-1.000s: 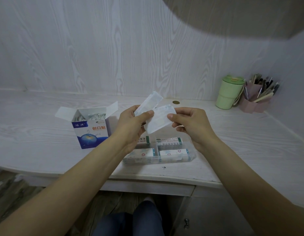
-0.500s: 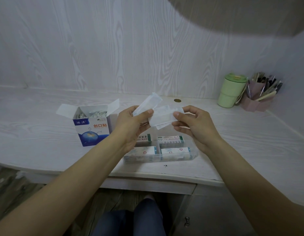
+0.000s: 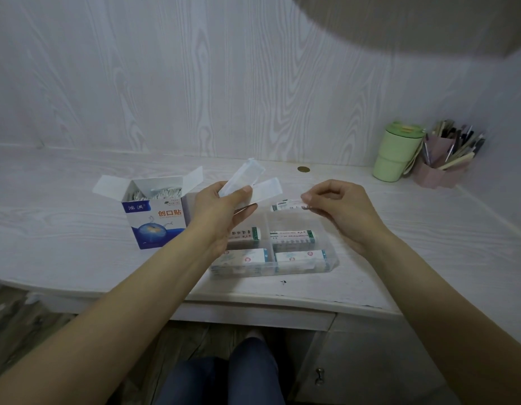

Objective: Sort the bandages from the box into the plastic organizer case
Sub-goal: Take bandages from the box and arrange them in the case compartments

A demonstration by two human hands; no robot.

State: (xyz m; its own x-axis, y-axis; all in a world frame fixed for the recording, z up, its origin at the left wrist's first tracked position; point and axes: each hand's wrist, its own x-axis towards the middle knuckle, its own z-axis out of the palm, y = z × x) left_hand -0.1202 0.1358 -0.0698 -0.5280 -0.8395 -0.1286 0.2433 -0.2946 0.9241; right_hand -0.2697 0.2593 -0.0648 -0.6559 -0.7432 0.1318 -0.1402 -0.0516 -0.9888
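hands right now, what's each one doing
Left hand: gripping white bandage wrappers.
Right hand: pinching one bandage over the organizer case.

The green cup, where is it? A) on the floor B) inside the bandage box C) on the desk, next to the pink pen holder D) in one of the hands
C: the green cup stands on the desk at the far right, right beside the pink pen holder, well away from both hands.
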